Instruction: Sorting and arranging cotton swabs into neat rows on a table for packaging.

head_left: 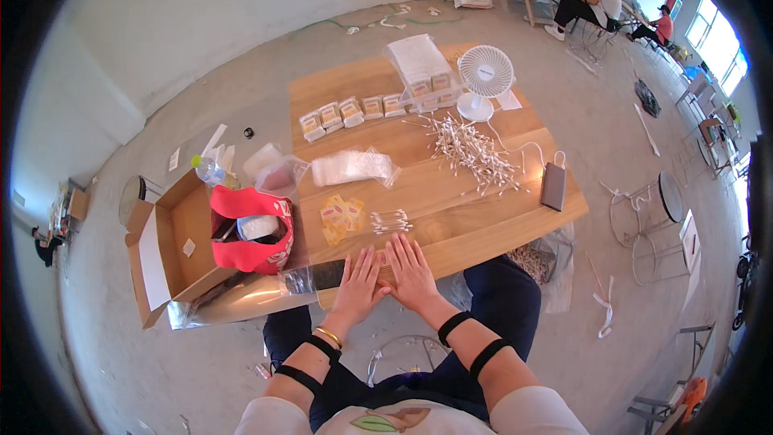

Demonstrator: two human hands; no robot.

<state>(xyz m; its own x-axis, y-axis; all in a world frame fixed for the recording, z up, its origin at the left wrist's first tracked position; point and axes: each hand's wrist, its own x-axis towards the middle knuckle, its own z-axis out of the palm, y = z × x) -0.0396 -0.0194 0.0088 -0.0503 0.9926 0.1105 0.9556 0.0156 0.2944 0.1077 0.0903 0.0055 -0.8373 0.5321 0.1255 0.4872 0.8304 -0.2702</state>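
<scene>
My left hand [359, 280] and my right hand [411, 275] rest side by side at the near edge of the wooden table [515, 221]. Their fingers are stretched out flat and point away from me. Something small shows in the gap between them, mostly covered, and I cannot make out what it is. Just beyond my fingertips lies a neat row of cotton swabs [391, 221]. To its left is a loose heap of small yellow cards [342, 217]. A stack of clear plastic bags [354, 168] lies farther back, and a big jumbled pile of cotton swabs [477, 155] spreads to the right.
Filled packs [331, 118] line the far side beside a plastic-wrapped stack [420, 64]. A white fan [485, 72] is cabled to a dark power bank [553, 186]. At left are a red bag [278, 256], an open cardboard box [193, 246] and a bottle [209, 171]. Two people sit far right.
</scene>
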